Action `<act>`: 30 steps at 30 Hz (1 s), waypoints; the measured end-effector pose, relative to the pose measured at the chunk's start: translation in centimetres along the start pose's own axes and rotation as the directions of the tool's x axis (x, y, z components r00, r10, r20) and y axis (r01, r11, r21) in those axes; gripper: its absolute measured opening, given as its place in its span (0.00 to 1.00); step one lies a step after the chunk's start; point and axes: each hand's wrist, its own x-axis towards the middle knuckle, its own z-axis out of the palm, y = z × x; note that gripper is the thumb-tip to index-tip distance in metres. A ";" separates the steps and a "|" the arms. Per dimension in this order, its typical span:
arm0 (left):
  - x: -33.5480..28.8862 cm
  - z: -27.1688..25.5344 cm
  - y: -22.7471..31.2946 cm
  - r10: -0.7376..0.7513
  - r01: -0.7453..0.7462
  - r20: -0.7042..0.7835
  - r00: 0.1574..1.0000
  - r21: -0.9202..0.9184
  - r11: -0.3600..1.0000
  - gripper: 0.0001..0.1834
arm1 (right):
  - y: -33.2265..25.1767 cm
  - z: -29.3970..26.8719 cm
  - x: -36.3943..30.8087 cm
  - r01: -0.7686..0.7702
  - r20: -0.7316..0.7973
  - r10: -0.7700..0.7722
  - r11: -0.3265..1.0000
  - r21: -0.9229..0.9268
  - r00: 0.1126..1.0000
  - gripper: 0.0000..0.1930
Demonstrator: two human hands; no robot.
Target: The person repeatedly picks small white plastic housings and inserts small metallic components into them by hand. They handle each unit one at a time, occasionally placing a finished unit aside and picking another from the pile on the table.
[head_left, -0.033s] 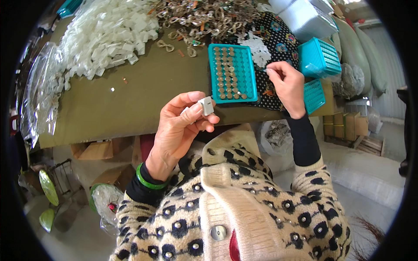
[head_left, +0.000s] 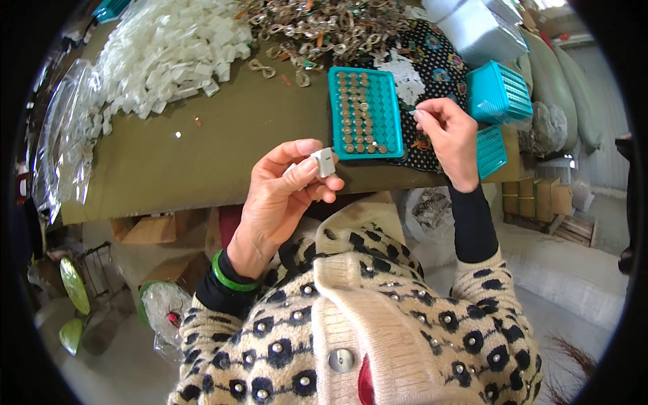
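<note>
My left hand [head_left: 280, 192] is closed around a small white plastic case [head_left: 324, 163] with a dark slot in its face, held above the table's near edge. To the right, my right hand [head_left: 449, 142] pinches a small pale piece [head_left: 414, 113] between thumb and forefinger, just below a heap of flat white pieces [head_left: 407, 79]. Between the hands lies a turquoise tray [head_left: 387, 115] of round pockets. Brass-coloured round button cells [head_left: 353, 101] fill its left columns, and the pockets on its right side hold none.
A mound of white plastic parts [head_left: 172, 57] covers the table's far left. Beyond the tray lies a tangle of looped wires [head_left: 324, 30]. A dotted black cloth [head_left: 432, 57] spreads at right, beside stacked turquoise trays [head_left: 498, 91] and another tray [head_left: 491, 152]. Clear plastic [head_left: 64, 142] hangs at left.
The whole view has shifted slightly to the right. A pale piece now shows at my right fingertips. My left hand keeps its hold on the white case.
</note>
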 end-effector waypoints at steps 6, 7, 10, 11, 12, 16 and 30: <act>-0.2 1.2 0.1 -0.014 0.013 -0.032 0.999 -0.046 0.999 0.13 | -4.9 4.2 -3.9 0.296 0.128 -0.378 0.859 0.418 0.917 0.03; -0.3 1.4 0.1 -0.014 0.012 -0.025 1.000 -0.049 0.999 0.13 | -5.2 5.1 -3.9 0.368 0.102 -0.438 0.842 0.393 0.893 0.04; -0.5 1.7 0.3 -0.017 0.017 -0.012 1.000 -0.066 0.998 0.13 | -5.7 6.7 -4.0 0.413 0.096 -0.469 0.843 0.344 0.878 0.04; -0.5 1.7 0.4 -0.022 0.021 -0.009 1.000 -0.077 0.997 0.13 | -5.7 6.9 -4.0 0.402 0.105 -0.463 0.844 0.354 0.880 0.04; -0.6 1.8 0.4 -0.027 0.026 -0.006 1.000 -0.089 0.996 0.13 | -5.8 7.1 -4.0 0.391 0.114 -0.457 0.846 0.364 0.882 0.04; -0.5 1.8 0.4 -0.027 0.028 0.004 1.000 -0.118 0.993 0.13 | -6.0 7.1 -3.9 0.390 0.153 -0.455 0.861 0.326 0.877 0.06; -0.5 1.4 0.4 0.004 -0.005 -0.028 1.000 -0.060 0.998 0.12 | -5.9 7.7 -3.2 0.422 0.213 -0.494 0.853 0.309 0.843 0.07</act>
